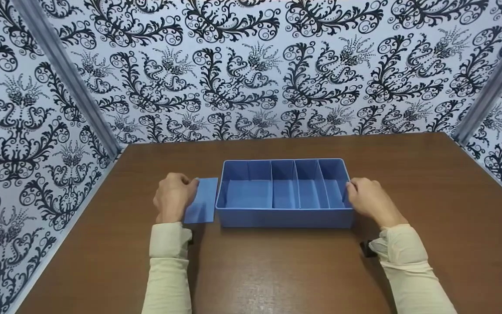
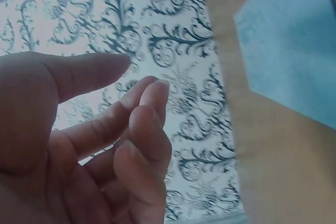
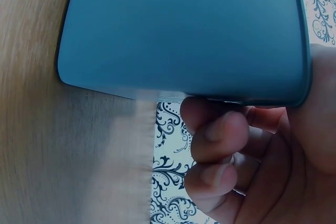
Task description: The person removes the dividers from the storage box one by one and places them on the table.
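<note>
A blue divided box [image 1: 286, 218] sits on the table, with one wide compartment at the left and three narrow ones at the right. My right hand [image 1: 368, 200] grips the box's right end wall; in the right wrist view the box's blue end face [image 3: 184, 35] shows, with bent fingers [image 3: 219, 132] at its edge. Left of the box lies a flat blue panel [image 1: 203, 198]. Over that panel's left side is my left hand [image 1: 174, 196]. The left wrist view shows its thumb and loosely bent fingers [image 2: 149, 135] apart, with nothing between them.
The brown wooden table [image 1: 268, 270] stretches out on all sides of the box. Behind it stands a white wall [image 1: 251, 87] with black scrollwork, and patterned side panels with grey posts [image 1: 66, 69] close in at left and right.
</note>
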A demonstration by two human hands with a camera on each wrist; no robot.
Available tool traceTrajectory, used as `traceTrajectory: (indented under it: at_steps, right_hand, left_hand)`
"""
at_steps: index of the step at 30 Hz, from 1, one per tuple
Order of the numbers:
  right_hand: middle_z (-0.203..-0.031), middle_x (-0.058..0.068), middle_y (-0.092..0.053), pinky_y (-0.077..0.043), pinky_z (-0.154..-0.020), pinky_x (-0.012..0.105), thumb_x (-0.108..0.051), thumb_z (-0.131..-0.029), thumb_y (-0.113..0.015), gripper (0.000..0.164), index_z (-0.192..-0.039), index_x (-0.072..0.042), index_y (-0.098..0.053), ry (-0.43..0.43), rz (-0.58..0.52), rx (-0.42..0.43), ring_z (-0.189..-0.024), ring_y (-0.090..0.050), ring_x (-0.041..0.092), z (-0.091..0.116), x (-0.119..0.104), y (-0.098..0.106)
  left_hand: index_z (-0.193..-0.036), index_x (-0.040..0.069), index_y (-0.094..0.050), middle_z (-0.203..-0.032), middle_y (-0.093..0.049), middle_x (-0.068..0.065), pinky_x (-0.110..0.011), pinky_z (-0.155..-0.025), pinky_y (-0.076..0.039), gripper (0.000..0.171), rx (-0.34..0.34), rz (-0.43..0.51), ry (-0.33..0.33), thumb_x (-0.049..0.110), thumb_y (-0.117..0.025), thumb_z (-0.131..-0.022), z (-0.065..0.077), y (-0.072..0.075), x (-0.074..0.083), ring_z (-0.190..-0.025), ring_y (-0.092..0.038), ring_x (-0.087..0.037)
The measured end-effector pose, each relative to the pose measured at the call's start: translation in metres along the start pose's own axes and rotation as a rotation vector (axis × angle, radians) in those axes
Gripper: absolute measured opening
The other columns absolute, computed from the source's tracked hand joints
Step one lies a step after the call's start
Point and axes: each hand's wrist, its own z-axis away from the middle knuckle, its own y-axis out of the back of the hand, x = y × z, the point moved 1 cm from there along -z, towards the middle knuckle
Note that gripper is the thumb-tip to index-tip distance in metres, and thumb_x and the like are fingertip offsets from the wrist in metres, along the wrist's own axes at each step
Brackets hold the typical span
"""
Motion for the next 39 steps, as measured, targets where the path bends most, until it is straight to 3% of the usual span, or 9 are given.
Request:
traceTrajectory:
  at_steps: [11, 20, 25, 39]
  right_hand:
    - [-0.075, 0.013, -0.059, -0.046, -0.072, 0.053, -0.014, -0.100, -0.044, 0.028, -0.082, -0.001, -0.061, -0.035, -0.003, -0.035, -0.076, -0.057, 0.033, 0.000, -0.001, 0.002]
    - [-0.077, 0.014, -0.059, -0.046, -0.073, 0.053, -0.014, -0.100, -0.044, 0.028, -0.084, 0.000, -0.062, -0.047, -0.005, -0.044, -0.077, -0.057, 0.033, 0.000, 0.000, 0.002]
    - [-0.074, 0.011, -0.058, -0.045, -0.070, 0.051, -0.013, -0.100, -0.045, 0.026, -0.080, -0.003, -0.060, -0.037, -0.024, -0.024, -0.075, -0.056, 0.032, 0.000, -0.001, 0.001]
    - [-0.075, 0.013, -0.059, -0.045, -0.071, 0.050, -0.014, -0.100, -0.045, 0.026, -0.085, 0.000, -0.062, -0.056, -0.028, -0.041, -0.076, -0.057, 0.032, 0.000, -0.001, 0.001]
  left_hand:
    - [-0.091, 0.015, -0.076, -0.094, -0.074, -0.006, -0.048, -0.073, -0.050, 0.026, 0.038, 0.014, -0.175, 0.039, -0.068, -0.091, 0.018, -0.011, 0.034, -0.086, -0.068, -0.028]
    - [-0.082, 0.015, -0.075, -0.085, -0.073, -0.004, -0.049, -0.070, -0.050, 0.023, 0.081, 0.038, -0.276, 0.036, -0.071, -0.089, 0.029, -0.015, 0.050, -0.080, -0.068, -0.028]
    - [-0.078, 0.016, -0.074, -0.082, -0.073, -0.004, -0.047, -0.067, -0.051, 0.023, 0.116, 0.010, -0.325, 0.036, -0.072, -0.088, 0.035, -0.025, 0.060, -0.076, -0.069, -0.028]
    - [-0.077, 0.011, -0.074, -0.070, -0.068, -0.002, -0.035, -0.054, -0.047, 0.027, 0.057, -0.032, -0.457, 0.035, -0.070, -0.090, 0.052, -0.061, 0.094, -0.056, -0.058, -0.016]
